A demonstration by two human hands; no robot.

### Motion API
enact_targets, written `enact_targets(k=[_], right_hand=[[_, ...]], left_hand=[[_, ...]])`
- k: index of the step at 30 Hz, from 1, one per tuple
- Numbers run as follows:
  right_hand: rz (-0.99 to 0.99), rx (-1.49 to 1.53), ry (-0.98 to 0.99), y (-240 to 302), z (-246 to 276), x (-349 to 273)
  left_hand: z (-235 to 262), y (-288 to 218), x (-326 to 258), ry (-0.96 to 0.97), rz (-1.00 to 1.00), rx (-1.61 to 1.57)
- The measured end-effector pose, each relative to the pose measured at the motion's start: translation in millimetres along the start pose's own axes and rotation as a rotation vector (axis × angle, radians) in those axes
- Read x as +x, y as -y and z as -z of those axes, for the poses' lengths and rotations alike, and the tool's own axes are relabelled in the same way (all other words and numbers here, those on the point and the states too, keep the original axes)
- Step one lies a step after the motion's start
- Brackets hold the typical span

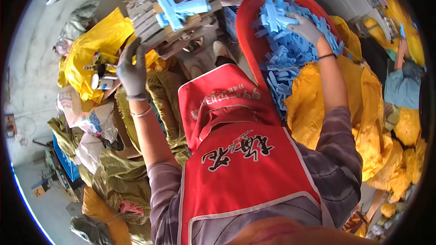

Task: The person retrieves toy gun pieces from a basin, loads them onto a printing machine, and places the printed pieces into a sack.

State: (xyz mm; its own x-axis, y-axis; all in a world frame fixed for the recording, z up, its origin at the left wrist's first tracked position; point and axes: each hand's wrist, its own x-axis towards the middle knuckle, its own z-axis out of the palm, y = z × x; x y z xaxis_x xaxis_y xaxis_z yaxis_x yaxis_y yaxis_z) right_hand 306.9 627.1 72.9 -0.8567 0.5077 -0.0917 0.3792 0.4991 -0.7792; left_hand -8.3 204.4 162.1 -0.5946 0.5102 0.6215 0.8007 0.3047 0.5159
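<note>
My left hand (131, 70), in a grey glove with dark fingertips, is raised at the left, its fingers apart and nothing visible in it. To its upper right, a light blue toy pistol (181, 10) lies on a slatted wooden stand (147, 25). My right hand (306, 28), also gloved, reaches into a red tub (245, 34) heaped with loose blue plastic parts (288, 56). Its fingers close on the handle end of another blue toy pistol (274, 16) on top of the heap; the fingertips are partly hidden.
Yellow sacks (313, 100) crowd the tub's right side. More yellow sacking (93, 47), a white plastic bag (95, 120) and olive sacks (120, 168) lie at the left. Another person's arm (400, 54) shows at the far right. My red apron (245, 172) fills the middle.
</note>
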Motion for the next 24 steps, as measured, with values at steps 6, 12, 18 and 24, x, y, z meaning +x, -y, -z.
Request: enact_targets(k=[6,12,18,24], right_hand=[[-0.056,0.393,-0.140,38,-19,-10],[0.030,0.570,-0.145,71,-35,-15],[0.067,0.941,-0.199,89,-48,-8],[0.355,0.975,-0.084,132,-67,25]], left_hand=[[-13,-24,28,0.170,-0.035,-0.028],[-31,-8,47,0.264,-0.097,-0.039],[-32,-17,59,0.387,-0.020,-0.002],[-27,-12,53,0.187,-0.077,-0.049]])
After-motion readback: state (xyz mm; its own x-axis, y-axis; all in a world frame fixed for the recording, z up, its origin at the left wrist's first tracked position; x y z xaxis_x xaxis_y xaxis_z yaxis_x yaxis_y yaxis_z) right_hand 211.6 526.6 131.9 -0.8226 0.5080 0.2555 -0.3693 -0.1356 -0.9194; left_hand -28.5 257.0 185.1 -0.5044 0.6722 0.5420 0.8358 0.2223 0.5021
